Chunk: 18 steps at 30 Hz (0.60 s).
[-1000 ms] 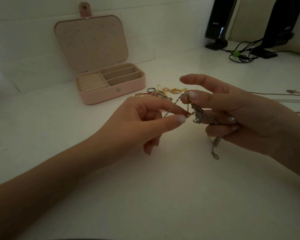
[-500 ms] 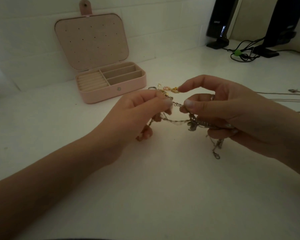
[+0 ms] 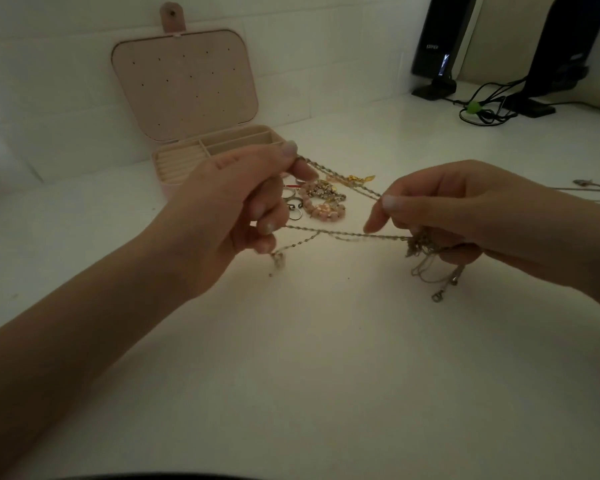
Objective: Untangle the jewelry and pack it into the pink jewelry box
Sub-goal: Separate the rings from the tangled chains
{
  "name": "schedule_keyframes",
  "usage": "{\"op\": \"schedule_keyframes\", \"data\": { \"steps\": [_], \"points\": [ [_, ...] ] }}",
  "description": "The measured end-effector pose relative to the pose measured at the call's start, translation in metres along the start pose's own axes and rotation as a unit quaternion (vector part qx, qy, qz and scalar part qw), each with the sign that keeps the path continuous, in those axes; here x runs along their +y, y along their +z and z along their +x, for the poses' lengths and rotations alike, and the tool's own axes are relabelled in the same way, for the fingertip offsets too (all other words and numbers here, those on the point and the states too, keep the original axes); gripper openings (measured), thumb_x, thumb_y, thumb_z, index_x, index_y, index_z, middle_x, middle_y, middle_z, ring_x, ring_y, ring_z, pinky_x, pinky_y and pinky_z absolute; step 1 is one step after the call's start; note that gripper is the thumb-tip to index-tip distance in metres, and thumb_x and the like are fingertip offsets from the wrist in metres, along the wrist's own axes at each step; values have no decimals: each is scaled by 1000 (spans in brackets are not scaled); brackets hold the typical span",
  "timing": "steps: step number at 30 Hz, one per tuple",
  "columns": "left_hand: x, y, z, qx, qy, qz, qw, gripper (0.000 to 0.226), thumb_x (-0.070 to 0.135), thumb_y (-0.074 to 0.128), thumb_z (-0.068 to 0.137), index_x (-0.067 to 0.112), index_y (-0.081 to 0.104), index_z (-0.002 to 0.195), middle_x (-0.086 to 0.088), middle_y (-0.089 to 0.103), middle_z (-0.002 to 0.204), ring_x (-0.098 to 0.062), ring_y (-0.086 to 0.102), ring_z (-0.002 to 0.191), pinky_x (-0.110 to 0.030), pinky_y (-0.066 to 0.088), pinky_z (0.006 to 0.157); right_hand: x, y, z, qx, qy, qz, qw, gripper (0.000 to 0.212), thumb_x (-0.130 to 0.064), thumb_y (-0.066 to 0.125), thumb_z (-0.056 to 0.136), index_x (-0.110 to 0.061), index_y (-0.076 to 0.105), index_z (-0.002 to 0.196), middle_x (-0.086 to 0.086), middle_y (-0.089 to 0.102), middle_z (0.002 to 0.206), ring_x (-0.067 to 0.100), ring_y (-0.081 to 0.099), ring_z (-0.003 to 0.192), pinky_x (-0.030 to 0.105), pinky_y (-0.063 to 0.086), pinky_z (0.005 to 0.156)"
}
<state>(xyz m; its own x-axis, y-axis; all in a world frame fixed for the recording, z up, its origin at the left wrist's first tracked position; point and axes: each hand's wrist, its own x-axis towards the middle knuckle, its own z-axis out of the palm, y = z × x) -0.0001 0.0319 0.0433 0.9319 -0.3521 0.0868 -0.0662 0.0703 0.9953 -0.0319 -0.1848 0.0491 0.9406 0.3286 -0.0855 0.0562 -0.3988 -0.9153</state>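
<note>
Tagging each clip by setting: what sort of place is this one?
Probably a home desk: a white tabletop against a white wall, two black speakers with tangled cables at the back, and an open pink jewelry box.

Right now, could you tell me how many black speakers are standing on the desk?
2: one speaker at the far right by the wall, the other speaker further right, partly cut off by the frame edge.

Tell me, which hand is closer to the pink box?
Left. The left hand is right in front of the pink box, overlapping its front edge in the head view. The right hand is farther off to the right, holding the tangled chains.
</note>
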Motion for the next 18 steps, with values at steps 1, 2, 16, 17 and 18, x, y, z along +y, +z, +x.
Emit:
{"op": "schedule_keyframes", "data": {
  "steps": [1,2,16,17,18],
  "points": [
    [0,0,0,4,-3,9,1000,21,34,58,76,20,66,63,6,32,46,-8,36,41,-15,27,35,0,-1,0,-3,-5,-24,1000,27,-43,61,71,-23,76,79,-6,37,54,8,25,47,20,23,40],
    [0,0,0,8,-7,13,1000,20,35,58,75,20,65,63,5,35,47,-9,39,41,-13,23,34,1,-2,0,-2,-7,-45,999,28,-45,61,69,-24,75,78,-5,39,53,9,27,47,20,23,40],
    [2,-14,4,-64,-111,18,992,14,21,49,93,15,61,88,11,51,56,-1,43,32,-9,30,29,5,-17,3,82,-6,-184,980,46,-61,48,70,-17,57,64,0,67,60,13,40,43,21,37,41],
    [2,-14,4,-68,-115,22,991,13,21,53,88,16,64,84,10,50,56,-1,41,30,-9,28,29,5,-17,4,86,-6,-205,975,48,-62,46,72,-15,55,65,-1,69,63,11,42,42,24,41,44],
    [3,-12,3,-70,-119,24,990,13,23,57,80,17,68,78,9,48,55,-1,38,29,-8,23,29,5,-17,4,90,-6,-227,970,49,-61,44,76,-13,56,67,-4,70,64,10,45,42,26,44,49]
  ]
}}
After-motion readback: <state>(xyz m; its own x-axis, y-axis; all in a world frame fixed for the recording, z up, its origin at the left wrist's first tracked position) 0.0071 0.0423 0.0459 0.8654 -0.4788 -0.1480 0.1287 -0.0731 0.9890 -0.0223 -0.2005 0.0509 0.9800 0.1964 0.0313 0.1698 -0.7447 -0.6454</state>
